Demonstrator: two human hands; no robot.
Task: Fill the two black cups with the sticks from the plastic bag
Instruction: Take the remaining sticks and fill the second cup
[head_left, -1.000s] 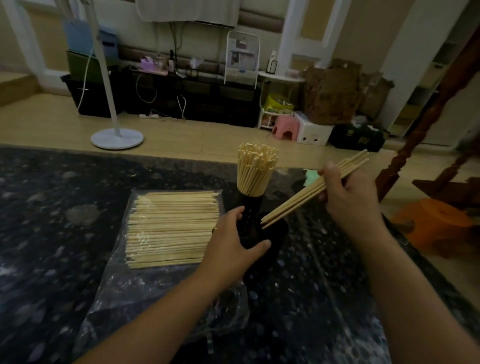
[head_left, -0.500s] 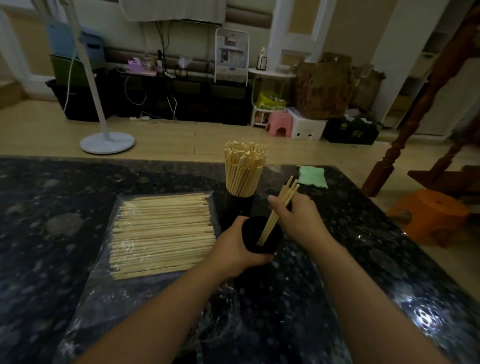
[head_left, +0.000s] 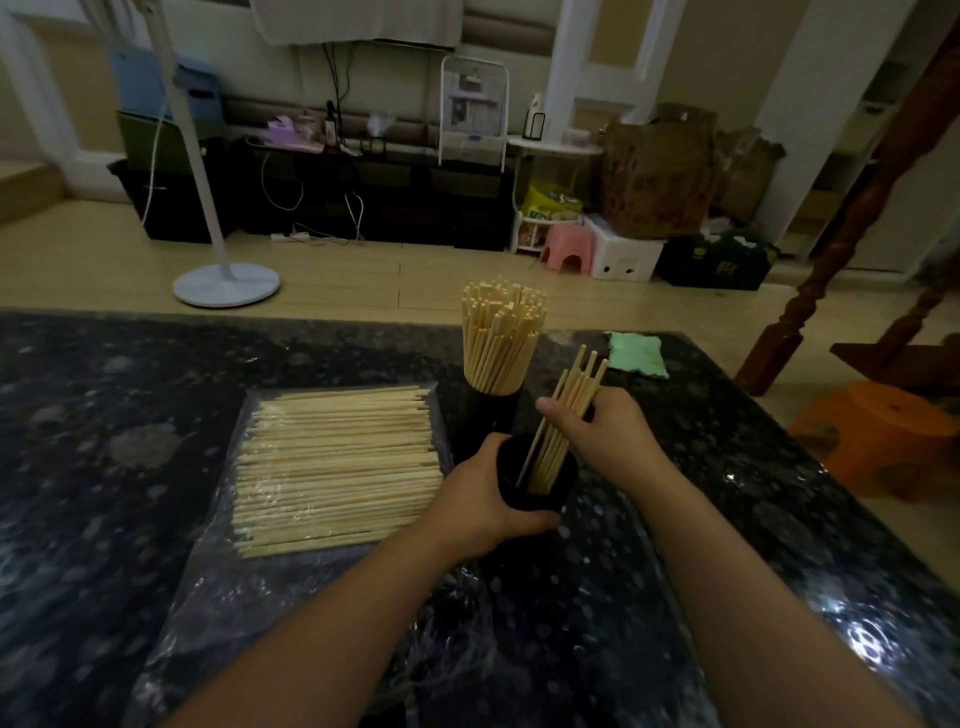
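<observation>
pale wooden sticks (head_left: 558, 431) in black cup (head_left: 540, 491)

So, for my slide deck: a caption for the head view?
Left hand steadies the near black cup while the right hand lowers sticks in.

- The right hand (head_left: 602, 436) came in from up and to the right of the near black cup (head_left: 535, 483), where a second ago it had held its bundle of sticks (head_left: 563, 415) slanted nearly flat above the rim.
- The bundle swung from that low slant to a steep lean, its upper ends pointing up and slightly right.
- The lower ends of the sticks went from just touching the cup's rim to standing down inside its mouth.
- The right hand closed the gap to the left hand (head_left: 478, 504) and ended just beside it over the cup.
</observation>
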